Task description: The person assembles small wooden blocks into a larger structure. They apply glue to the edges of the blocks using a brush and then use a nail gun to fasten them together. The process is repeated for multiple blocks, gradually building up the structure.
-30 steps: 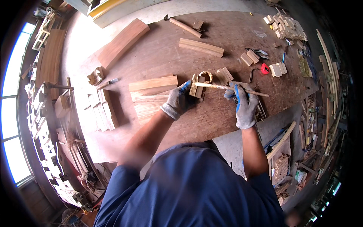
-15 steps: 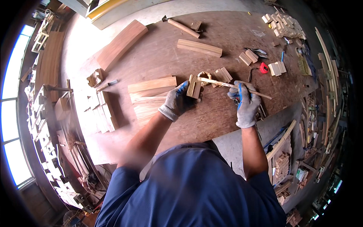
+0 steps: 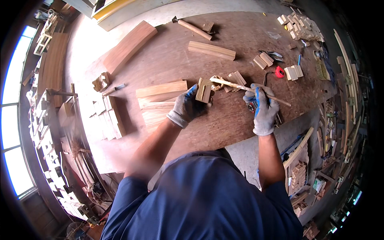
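You seem to be partway through coating a small grooved wooden block point(image 3: 203, 91) with a yellowish paste, probably glue: smears of it show on the block's face and on the end of the thin wooden stick point(image 3: 236, 85) next to it. That end sits right at the block's upper right corner; whether it touches, you cannot tell from here. Your next move, as I judge it, calls for a steady block and a light, level stroke of the stick, so the paste covers the wood without running over its edges. The ring-shaped, paste-crusted rim point(image 3: 216, 77), just right of the block, looks like the place to reload.

Your gloved left hand point(image 3: 185, 106) is closed on the block from its left side, blue thumb along the near edge, the other fingers mostly hidden beneath. It holds the block raised and tilted, with the smeared face toward you. That forearm slants inward to the block from your left.

Your gloved right hand point(image 3: 263, 105), well to the right of the block, pinches the stick near its far end, knuckles up, its bare tail poking out past the hand. That forearm runs almost straight ahead from you. Beyond the rim, right of the block, lie more grooved wooden blocks point(image 3: 237, 80); left of the block lie pale wooden planks point(image 3: 162, 89).
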The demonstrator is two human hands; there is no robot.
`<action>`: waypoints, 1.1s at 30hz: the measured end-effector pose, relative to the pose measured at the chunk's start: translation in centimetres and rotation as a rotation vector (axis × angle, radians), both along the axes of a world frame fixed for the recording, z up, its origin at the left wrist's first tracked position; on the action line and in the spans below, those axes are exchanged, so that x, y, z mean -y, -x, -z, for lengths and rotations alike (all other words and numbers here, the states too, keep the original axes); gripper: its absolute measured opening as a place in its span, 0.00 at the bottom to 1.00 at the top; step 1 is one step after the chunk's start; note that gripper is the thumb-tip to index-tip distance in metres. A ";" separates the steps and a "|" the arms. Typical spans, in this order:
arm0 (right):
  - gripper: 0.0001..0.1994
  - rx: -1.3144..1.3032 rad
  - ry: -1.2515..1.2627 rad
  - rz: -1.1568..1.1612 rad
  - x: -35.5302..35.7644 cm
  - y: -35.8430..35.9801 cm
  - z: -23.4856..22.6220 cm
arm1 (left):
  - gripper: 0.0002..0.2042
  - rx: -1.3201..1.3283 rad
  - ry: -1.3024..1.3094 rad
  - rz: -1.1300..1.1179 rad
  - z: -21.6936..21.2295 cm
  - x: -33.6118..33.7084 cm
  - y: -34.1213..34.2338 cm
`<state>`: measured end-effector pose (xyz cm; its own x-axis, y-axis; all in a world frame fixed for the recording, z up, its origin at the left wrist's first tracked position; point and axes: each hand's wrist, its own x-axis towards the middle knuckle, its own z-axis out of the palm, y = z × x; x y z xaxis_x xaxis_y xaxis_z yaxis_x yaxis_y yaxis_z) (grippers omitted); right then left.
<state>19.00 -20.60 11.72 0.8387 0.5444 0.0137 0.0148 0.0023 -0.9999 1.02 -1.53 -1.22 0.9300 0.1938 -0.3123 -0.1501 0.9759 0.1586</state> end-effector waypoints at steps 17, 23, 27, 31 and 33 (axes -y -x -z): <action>0.06 0.381 0.128 -0.296 1.6 0.7 -2.9 | 0.20 -0.272 -0.906 -0.140 -1.8 0.8 -0.6; 0.06 0.698 0.050 -0.455 0.6 0.1 -2.5 | 0.21 -0.086 -0.030 -0.108 -1.8 -0.5 -0.3; 0.07 0.688 0.066 -0.584 1.3 1.3 -4.3 | 0.21 -0.172 0.005 -0.151 -1.9 -0.8 -0.6; 0.09 0.662 0.013 -0.493 0.8 1.0 -4.8 | 0.20 -0.073 0.020 -0.132 -0.7 -1.1 -0.3; 0.10 0.716 0.042 -0.457 -0.1 1.0 -4.6 | 0.21 0.051 -0.025 -0.042 -0.3 -1.4 -0.1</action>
